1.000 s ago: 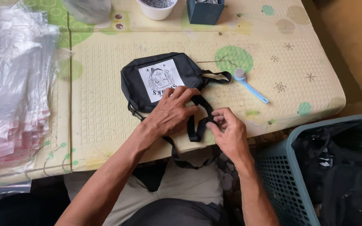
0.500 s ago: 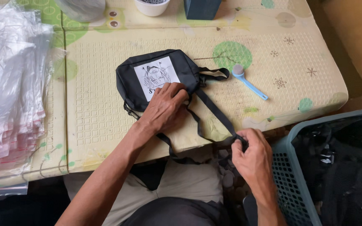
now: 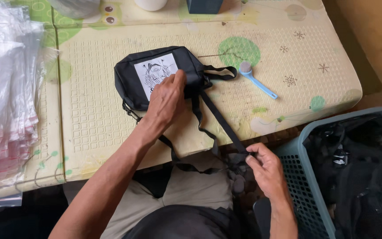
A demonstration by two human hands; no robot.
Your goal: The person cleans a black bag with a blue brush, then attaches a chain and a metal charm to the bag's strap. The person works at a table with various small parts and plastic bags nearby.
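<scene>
On the padded table [image 3: 111, 132], the left hand [image 3: 166, 99] presses flat on the black pouch [image 3: 155, 75] with its printed white patch, fingers spread and closed around nothing. The right hand [image 3: 266, 170], which a second ago worked beside the left at the pouch, has drawn away past the table edge, its grip pinched shut on the black strap [image 3: 219, 117], now pulled out straight. A blue brush [image 3: 257, 79] lies near the pouch, and a teal basket [image 3: 315, 177] of dark goods stands to the right.
</scene>
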